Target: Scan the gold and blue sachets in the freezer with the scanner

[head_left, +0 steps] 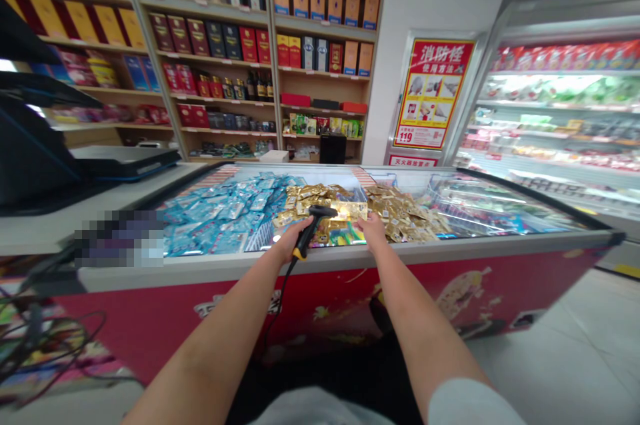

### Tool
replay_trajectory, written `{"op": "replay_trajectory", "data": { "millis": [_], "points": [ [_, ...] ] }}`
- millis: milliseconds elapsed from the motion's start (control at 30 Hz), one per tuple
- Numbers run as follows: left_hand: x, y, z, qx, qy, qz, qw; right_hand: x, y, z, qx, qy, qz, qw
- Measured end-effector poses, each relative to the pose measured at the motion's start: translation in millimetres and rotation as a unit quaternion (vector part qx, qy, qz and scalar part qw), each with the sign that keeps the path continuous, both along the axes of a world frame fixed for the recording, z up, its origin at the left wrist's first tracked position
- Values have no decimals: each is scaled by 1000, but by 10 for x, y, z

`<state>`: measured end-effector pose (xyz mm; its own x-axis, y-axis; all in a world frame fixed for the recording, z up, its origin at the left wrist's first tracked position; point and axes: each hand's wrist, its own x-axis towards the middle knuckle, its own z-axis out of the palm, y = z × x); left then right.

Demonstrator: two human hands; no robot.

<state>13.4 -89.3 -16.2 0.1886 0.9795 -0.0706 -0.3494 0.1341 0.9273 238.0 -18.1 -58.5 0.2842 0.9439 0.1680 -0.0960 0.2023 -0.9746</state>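
Black with a yellow part at the bottom of its handle, the barcode scanner (309, 233) is held in the left hand (293, 238), whose fingers are closed around the grip. Its head is directed to the right, toward a gold packet (356, 210). The right hand (374, 230) is grasping this packet near its right end, and a bright light falls on the left part of it. Between the scanner head and the packet the space is very small; whether they touch, I cannot tell.

Both hands are above the chest freezer (425, 255), which has a pale rim and a red front with printed pictures. From the scanner, a dark cable (284, 288) hangs down before this front. Inside the freezer, blue packets (225, 212) are heaped on the left side, while other gold packets lie in one pile (310, 196) behind the scanner and in another pile (395, 215) to the right of the right hand. On the far left stands a counter (90, 195) with a dark flat device (130, 162). Behind are shelves (215, 62) of boxes and bottles, and a red poster (434, 95).
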Motion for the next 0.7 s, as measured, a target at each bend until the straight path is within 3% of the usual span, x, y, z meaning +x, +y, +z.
{"op": "replay_trajectory", "data": {
  "millis": [700],
  "points": [
    [-19, -25, 31, -24, 14, -5, 1000, 37, 81, -88, -2, -52, -17, 998]
  ]
}}
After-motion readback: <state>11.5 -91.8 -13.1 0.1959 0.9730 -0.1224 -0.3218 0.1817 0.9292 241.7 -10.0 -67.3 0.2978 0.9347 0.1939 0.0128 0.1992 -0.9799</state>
